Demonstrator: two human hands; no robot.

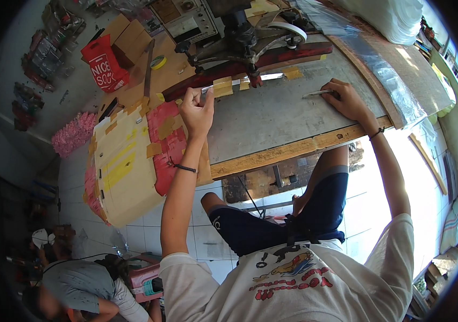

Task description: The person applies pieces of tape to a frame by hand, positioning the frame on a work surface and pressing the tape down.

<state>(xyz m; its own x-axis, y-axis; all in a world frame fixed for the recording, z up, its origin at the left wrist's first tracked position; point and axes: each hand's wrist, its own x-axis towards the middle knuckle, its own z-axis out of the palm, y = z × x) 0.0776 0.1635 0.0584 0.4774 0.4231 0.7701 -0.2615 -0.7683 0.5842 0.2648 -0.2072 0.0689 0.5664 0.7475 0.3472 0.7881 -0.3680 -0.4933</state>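
My left hand (197, 114) is raised at the front of a machine's long dark red bar (186, 86), its thumb and finger pinched together. Right by those fingertips is the end of a thin shiny strip with tan tape (222, 87) on it; whatever is in the pinch is too small to make out. On the right, my right hand (347, 101) rests low over the grey tabletop (272, 115), closed round a slim, pointed metal tool (317, 93). The tool points left, and my fingers hide its rear part.
A black metal press frame (240, 48) stands over the bar, beside a control box (186, 24). Left are a yellow tape roll (158, 62), a red bag (103, 64) and a cream sheet (124, 166). Clear plastic film (379, 70) runs along the right. Another person (78, 284) bends at lower left.
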